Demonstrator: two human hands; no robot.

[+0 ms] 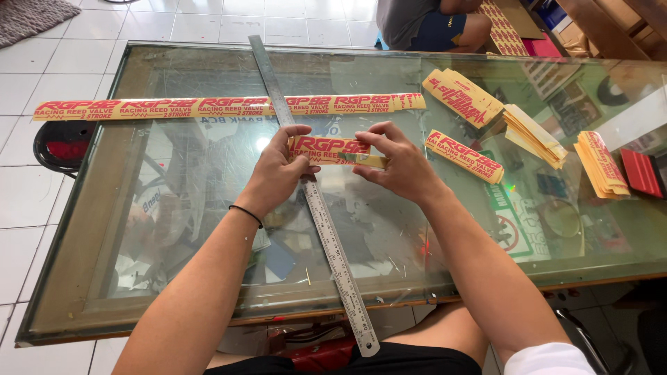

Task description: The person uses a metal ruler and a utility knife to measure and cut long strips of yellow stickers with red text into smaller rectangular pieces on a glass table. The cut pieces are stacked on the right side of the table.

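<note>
1. The left hand [278,173] sits just left of the frame's centre, its fingers [295,132] curled over the left end of a small yellow sticker with red print [333,148], thumb pressed against its lower edge.
2. The right hand [399,167] sits just right of centre and pinches the same sticker's right end between thumb and forefinger, so both hands are grasping it.
3. The sticker is held flat, slightly above the glass counter [208,229], right over a long steel ruler [326,229].
4. The ruler lies on the glass, running from the upper middle of the frame down to the bottom edge, passing under the hands.
5. A long uncut strip of the same stickers [174,108] stretches across the upper left of the frame, lying flat on the counter and crossing under the ruler.
6. One cut sticker [464,156] lies just to the right of the right hand.
7. Stacks of cut stickers [462,97] lie in the upper right, with more piles [535,135] and [601,163] further right.
8. A red squeegee [640,172] rests at the right edge.
9. Another person [424,24] sits beyond the counter at the top of the frame.
</note>
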